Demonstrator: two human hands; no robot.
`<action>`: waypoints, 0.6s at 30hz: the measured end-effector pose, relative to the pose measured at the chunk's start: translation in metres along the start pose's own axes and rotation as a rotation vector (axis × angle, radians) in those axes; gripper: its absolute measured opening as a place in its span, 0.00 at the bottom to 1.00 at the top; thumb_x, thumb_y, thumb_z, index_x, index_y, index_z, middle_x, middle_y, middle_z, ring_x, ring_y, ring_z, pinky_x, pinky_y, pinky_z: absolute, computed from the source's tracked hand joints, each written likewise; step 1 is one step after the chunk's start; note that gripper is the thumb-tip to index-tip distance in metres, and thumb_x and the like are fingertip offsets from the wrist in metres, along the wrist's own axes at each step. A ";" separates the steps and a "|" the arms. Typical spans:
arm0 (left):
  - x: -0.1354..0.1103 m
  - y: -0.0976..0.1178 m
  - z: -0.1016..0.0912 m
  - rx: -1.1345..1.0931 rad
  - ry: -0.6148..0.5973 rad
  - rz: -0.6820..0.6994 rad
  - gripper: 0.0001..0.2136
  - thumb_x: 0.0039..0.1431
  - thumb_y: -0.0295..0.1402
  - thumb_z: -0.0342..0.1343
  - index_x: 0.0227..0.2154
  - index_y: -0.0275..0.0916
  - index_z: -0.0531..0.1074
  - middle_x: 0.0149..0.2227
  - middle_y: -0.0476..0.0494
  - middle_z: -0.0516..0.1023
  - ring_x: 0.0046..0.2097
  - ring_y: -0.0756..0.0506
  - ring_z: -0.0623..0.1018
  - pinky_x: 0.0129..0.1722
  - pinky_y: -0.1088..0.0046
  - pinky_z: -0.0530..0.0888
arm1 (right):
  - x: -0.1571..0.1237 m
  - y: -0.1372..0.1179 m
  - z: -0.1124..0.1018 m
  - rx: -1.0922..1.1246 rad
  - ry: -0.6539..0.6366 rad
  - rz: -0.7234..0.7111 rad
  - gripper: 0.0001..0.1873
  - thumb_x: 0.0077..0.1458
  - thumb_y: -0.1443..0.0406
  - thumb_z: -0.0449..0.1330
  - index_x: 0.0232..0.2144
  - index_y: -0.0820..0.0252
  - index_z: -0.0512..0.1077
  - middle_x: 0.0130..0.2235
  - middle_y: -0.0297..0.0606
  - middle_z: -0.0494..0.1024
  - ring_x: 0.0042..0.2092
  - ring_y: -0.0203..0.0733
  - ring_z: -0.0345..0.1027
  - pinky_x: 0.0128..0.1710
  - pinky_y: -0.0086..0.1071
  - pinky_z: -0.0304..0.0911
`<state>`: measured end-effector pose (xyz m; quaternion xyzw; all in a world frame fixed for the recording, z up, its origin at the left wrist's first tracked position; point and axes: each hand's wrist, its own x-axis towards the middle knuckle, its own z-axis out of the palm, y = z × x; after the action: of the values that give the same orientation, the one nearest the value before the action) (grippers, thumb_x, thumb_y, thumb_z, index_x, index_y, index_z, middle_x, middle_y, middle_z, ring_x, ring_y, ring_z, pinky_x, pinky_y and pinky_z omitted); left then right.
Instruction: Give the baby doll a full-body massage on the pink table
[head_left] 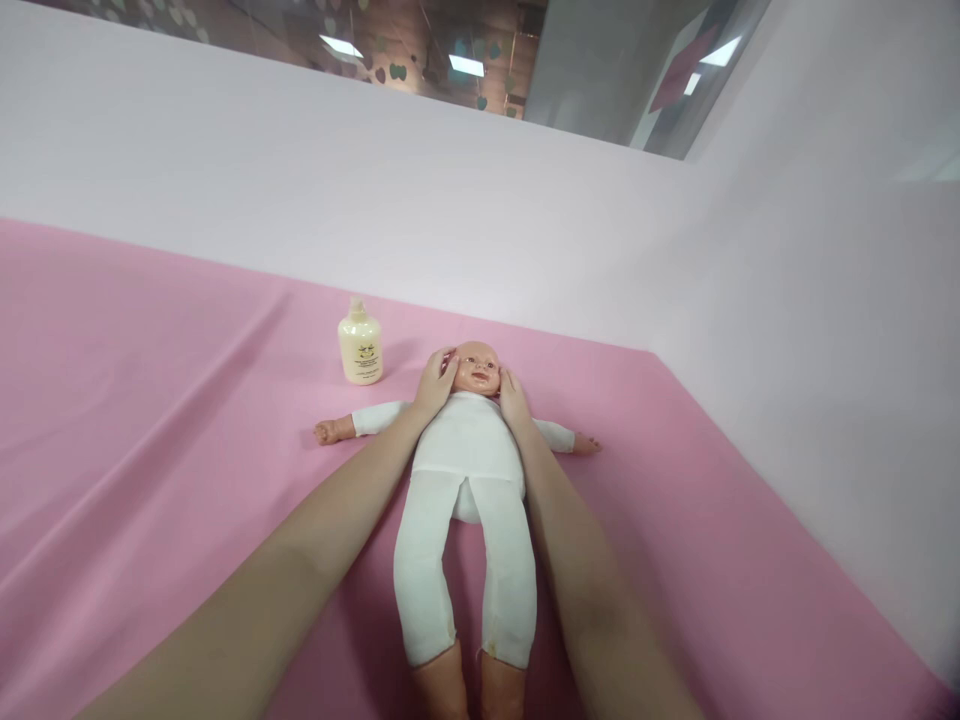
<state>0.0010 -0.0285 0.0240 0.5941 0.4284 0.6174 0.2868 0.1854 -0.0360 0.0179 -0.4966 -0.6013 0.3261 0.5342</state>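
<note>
A baby doll [469, 440] in a white cloth body suit lies on its back, arms spread out and legs toward me. My left hand [436, 380] rests along one side of the doll's head [478, 366], fingers stretched out against it. Against the other side of the head lies my right hand [513, 395], its fingers also extended and fairly flat. Both forearms pass over the doll's arms. The fingertips are partly hidden beside the head. Left of the doll stands an upright pale yellow pump bottle [360, 350], apart from both hands.
A pink sheet [187, 450] with some creases covers the surface under the doll. White walls [375, 190] rise behind it and on the right. Above the back wall is a window [420, 50] with ceiling lights and hanging decorations.
</note>
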 end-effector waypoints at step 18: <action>-0.003 0.006 -0.003 -0.063 -0.205 -0.194 0.37 0.65 0.49 0.54 0.71 0.36 0.55 0.74 0.36 0.55 0.74 0.40 0.57 0.74 0.62 0.54 | -0.011 -0.019 -0.001 -0.029 -0.014 -0.052 0.29 0.64 0.44 0.52 0.55 0.56 0.72 0.59 0.45 0.76 0.62 0.48 0.69 0.66 0.44 0.59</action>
<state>-0.0006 -0.0350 0.0280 0.6006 0.4325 0.5360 0.4061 0.1807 -0.0522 0.0315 -0.4862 -0.6225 0.3070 0.5309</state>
